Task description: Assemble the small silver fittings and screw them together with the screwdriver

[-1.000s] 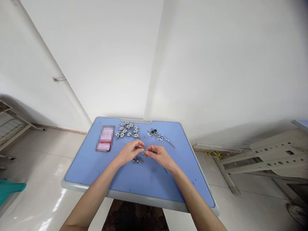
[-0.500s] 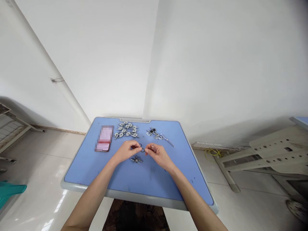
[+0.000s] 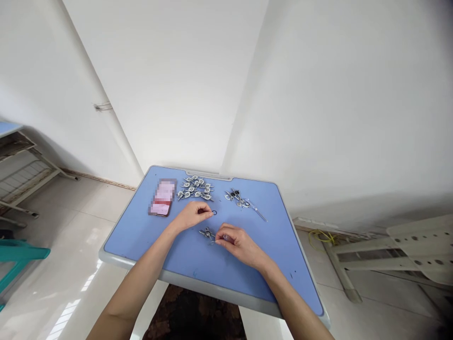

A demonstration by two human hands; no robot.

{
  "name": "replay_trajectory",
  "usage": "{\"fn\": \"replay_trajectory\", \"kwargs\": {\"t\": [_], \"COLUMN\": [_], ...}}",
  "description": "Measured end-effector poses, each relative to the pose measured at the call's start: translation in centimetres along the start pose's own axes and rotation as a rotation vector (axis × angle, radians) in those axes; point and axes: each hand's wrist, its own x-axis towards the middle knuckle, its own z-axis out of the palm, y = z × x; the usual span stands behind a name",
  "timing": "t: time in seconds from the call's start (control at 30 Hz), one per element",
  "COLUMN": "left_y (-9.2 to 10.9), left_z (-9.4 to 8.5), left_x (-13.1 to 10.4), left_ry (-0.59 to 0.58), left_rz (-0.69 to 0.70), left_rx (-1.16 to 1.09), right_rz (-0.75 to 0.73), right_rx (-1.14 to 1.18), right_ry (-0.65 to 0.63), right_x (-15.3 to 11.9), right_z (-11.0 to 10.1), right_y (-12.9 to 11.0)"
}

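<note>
My left hand (image 3: pixel 194 215) pinches a small black ring (image 3: pixel 214 212) between thumb and forefinger, just above the tabletop. My right hand (image 3: pixel 238 242) is closed, its fingertips beside a small metal part (image 3: pixel 207 233) with thin arms lying on the table. Something thin and clear shows at the right fingertips, and I cannot make out what it is. Beyond my left hand lies a cluster of similar silvery metal parts (image 3: pixel 197 187). Farther right are metal pieces with black round parts (image 3: pixel 233 194) and a slim clear-handled tool (image 3: pixel 257 212).
A phone (image 3: pixel 163 198) with a blurred screen lies on the left of the blue table (image 3: pixel 247 283). A white wall (image 3: pixel 198 94) stands behind the table. To the left is a green stool (image 3: pixel 24 250); at right, a beige metal frame (image 3: pixel 375 245).
My hands have parted: the right moved down toward the metal part, while the left keeps a ring. The camera view has shifted, moving the table slightly right in the picture.
</note>
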Motion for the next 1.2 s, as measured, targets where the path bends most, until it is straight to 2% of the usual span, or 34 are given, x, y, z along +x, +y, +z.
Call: {"fn": "replay_trajectory", "kwargs": {"t": [0.3, 0.53, 0.8, 1.07, 1.2], "left_y": [-0.2, 0.0, 0.1, 0.2, 0.5], "left_z": [0.0, 0.0, 0.0, 0.1, 0.1], "left_x": [0.0, 0.0, 0.0, -0.2, -0.3], "left_ry": [-0.011, -0.013, -0.02, -0.031, -0.032], "left_rz": [-0.001, -0.006, -0.003, -0.001, -0.003], "left_rx": [-0.016, -0.015, -0.008, -0.007, -0.016], "right_rz": [-0.051, -0.024, 0.104, 0.276, 0.304], "right_rx": [-0.077, -0.113, -0.095, 0.086, 0.1], "right_ry": [0.017, 0.036, 0.054, 0.102, 0.124], "right_x": [0.1, 0.4, 1.1, 1.8, 2.2], "right_z": [0.3, 0.5, 0.8, 1.1, 1.2], "right_y": [0.4, 0.5, -0.5, -0.4, -0.3]}}
